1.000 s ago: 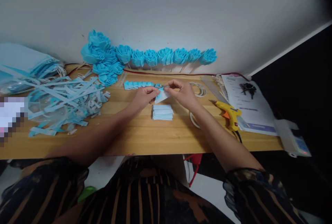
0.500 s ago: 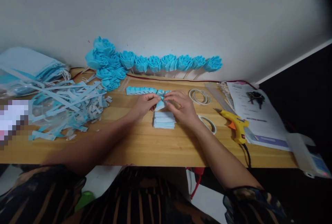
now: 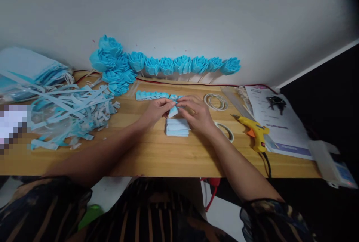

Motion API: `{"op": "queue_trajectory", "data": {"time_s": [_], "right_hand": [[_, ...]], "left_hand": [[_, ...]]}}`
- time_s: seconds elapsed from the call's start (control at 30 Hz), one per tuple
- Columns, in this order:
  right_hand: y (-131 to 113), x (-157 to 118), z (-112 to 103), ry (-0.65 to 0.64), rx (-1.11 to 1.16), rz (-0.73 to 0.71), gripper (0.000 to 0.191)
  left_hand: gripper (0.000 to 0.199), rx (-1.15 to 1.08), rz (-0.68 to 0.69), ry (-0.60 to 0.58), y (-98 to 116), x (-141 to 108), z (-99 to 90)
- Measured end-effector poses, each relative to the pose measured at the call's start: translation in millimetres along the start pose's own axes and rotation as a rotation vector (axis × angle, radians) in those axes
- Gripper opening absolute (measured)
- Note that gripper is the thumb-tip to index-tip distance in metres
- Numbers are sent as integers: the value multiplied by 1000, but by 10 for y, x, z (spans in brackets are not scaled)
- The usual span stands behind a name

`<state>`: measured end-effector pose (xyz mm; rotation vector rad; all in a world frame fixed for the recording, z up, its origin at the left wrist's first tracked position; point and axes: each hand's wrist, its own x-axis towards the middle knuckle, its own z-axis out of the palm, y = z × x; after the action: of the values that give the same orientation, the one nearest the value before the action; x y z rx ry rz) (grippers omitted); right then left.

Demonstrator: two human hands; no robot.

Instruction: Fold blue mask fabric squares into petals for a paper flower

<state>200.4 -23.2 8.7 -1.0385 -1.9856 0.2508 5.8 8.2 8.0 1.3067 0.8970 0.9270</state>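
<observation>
Between the fingertips of both hands is a small light-blue fabric piece (image 3: 173,112), its pale lower part hanging below them. My left hand (image 3: 157,111) pinches it from the left, thumb against fingers. From the right, my right hand (image 3: 197,112) pinches its upper edge, with the fingers curled and partly hiding it. Just below lies a stack of pale blue fabric rectangles (image 3: 177,127). Behind the hands runs a row of folded blue petals (image 3: 151,95), whose right end is partly covered by my fingers.
Blue fabric flowers (image 3: 182,64) line the wall. Cut strips (image 3: 75,109) and a pile of face masks (image 3: 30,66) lie left. To the right are rings of white wire (image 3: 215,102), a tape roll (image 3: 228,132), a yellow glue gun (image 3: 256,133), paper (image 3: 280,130) and keys (image 3: 276,104).
Both hands stay at the same spot, still pinching the fabric piece, with only slight finger movement. The whole view has shifted a little.
</observation>
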Motion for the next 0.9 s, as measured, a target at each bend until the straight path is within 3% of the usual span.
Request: {"op": "queue_trajectory", "data": {"time_s": [0.13,0.27,0.37,0.57,0.73,0.9], "right_hand": [[-78,3,-20,-51,108,94,15],[-107,7,-35,19,351,385,30],[-91,14,-41,-26,389,498,39],[-56,-34,41,-147,482,599,39],[-29,-26,76,-67,503,600,40],[-43,31,15,5,370,584,41]], "left_hand": [[20,15,16,34,-1,2,0],[19,-9,31,24,5,-5,10],[18,-2,40,20,2,-14,17],[19,23,70,17,-7,-21,20],[21,34,73,23,-17,-13,38],[15,72,31,-1,-47,-14,74]]}}
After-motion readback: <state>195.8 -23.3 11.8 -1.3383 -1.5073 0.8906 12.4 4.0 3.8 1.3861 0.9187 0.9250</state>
